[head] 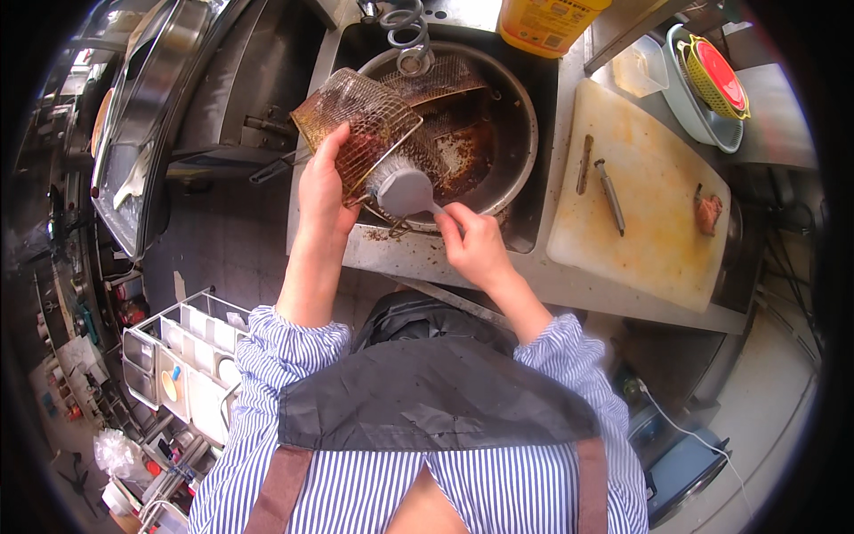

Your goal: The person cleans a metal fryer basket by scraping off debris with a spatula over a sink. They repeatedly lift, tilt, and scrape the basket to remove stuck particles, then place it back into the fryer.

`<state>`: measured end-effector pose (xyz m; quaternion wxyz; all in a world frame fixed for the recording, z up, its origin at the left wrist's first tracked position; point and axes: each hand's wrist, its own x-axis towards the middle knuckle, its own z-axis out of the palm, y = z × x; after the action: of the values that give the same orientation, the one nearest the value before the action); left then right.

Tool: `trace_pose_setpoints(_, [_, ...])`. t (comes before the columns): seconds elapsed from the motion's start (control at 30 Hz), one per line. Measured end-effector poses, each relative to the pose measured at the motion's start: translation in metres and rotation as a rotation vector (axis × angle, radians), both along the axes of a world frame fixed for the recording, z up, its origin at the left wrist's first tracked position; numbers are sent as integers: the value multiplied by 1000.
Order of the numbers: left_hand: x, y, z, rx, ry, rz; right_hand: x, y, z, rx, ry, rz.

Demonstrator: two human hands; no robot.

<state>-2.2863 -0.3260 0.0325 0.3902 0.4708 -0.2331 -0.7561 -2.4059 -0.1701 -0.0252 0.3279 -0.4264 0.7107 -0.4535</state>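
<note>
My left hand [325,177] grips a wire-mesh fryer basket [367,113] by its side and holds it tilted over a round metal basin [527,150]. In my right hand [472,239] is the handle of a grey scrub brush [405,191]. Its pale bristles touch the basket near the wire rim. Brown grime coats much of the mesh. More mesh [454,80] lies inside the basin, above dark liquid and brown residue. The basin sits in a sink [546,100]. Below the basket, a bent wire piece shows at the basin's front edge.
A spring-coil faucet [404,30] hangs over the basin, with a yellow container [552,23] behind. On the right, a cutting board [640,200] bears a peeler [610,197] and a reddish-brown scrap [708,210]. Beyond it are a light-coloured basin [680,100] and a colander [708,87]. Metal trays [123,187] stand at left.
</note>
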Motion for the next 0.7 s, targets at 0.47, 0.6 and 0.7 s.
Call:
trace_pose_setpoints(0.47, [3, -21, -16, 31, 19, -124, -23, 0, -17, 170, -164, -150])
trace_pose_setpoints(0.6, [8, -21, -27, 27, 96, -290, -32, -2, -35, 278, -836, -244])
trace_pose_setpoints(0.7, [3, -6, -40, 12, 252, -445, -29, -9, -36, 221, -603, -200])
